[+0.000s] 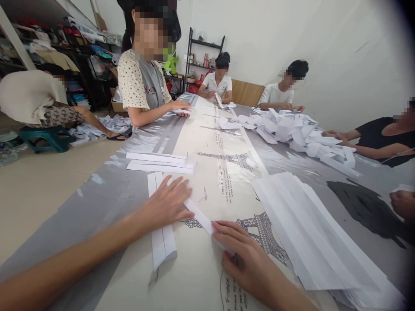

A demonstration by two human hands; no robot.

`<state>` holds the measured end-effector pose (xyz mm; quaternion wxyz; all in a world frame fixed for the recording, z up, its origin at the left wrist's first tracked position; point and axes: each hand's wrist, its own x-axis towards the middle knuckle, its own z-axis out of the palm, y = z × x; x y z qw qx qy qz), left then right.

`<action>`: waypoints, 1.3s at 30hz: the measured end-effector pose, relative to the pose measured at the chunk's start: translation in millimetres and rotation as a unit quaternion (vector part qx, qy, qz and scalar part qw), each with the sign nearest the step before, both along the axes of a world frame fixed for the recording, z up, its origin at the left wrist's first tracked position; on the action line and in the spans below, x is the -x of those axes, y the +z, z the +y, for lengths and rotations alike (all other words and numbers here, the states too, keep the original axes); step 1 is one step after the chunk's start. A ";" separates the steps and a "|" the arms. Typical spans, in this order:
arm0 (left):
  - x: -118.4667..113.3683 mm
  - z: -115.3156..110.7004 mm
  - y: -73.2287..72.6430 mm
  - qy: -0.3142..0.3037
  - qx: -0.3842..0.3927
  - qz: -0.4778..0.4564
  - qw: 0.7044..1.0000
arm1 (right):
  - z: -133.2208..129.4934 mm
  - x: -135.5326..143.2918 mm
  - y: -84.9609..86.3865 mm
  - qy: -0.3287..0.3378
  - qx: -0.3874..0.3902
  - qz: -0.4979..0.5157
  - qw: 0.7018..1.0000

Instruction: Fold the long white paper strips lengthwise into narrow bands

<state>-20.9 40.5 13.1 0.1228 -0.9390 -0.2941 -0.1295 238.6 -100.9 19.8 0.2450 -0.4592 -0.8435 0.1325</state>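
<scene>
A narrow folded white paper strip lies slantwise on the table between my hands. My right hand grips its near end, fingers on top and thumb at the side. My left hand is spread at the strip's far end, fingers slightly blurred, and I cannot tell how firmly it touches. Under my left wrist lie creased white paper strips, partly covered by the hand. Just beyond, more folded strips rest side by side. To the right of my right hand is a fanned stack of white paper sheets.
A loose heap of folded white papers covers the table's far right. Several people sit or stand around the long table, handling paper. Another person sits on a green stool at left, near papers on the floor. A dark flat piece lies at right.
</scene>
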 end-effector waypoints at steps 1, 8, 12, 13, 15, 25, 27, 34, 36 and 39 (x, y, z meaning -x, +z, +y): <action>-0.5 -0.1 3.0 -0.053 -0.002 -0.006 0.999 | 2.0 -3.5 0.1 -0.001 0.003 0.002 1.000; -0.2 -1.1 6.1 -0.239 0.013 -0.049 0.970 | 8.0 -6.3 -6.0 -0.020 0.000 0.039 0.999; 1.0 1.8 7.8 -0.257 0.020 -0.066 0.964 | 11.3 0.7 -11.3 -0.042 -0.016 0.085 0.995; 1.1 2.5 9.1 -0.259 0.029 -0.068 0.963 | 12.1 2.0 -12.0 -0.046 -0.019 0.093 0.994; 1.5 4.1 11.3 -0.262 0.057 -0.073 0.961 | 13.0 3.9 -12.3 -0.049 -0.026 0.105 0.993; 4.5 10.3 13.2 -0.294 0.107 -0.085 0.946 | 11.1 9.9 -10.8 -0.042 -0.079 0.095 0.991; 4.1 9.2 14.7 -0.288 0.103 -0.074 0.949 | 11.1 9.9 -10.1 -0.039 -0.074 0.091 0.992; 3.9 4.5 16.4 -0.289 0.022 -0.024 0.957 | 14.5 0.5 -0.6 0.024 -0.070 0.012 0.997; 2.8 -1.7 13.7 -0.273 -0.002 -0.004 0.962 | 15.2 -3.8 3.6 0.045 -0.061 -0.024 0.997; -2.4 -18.0 8.2 -0.222 -0.014 0.026 0.975 | 15.4 -9.5 8.0 0.067 -0.051 -0.065 0.994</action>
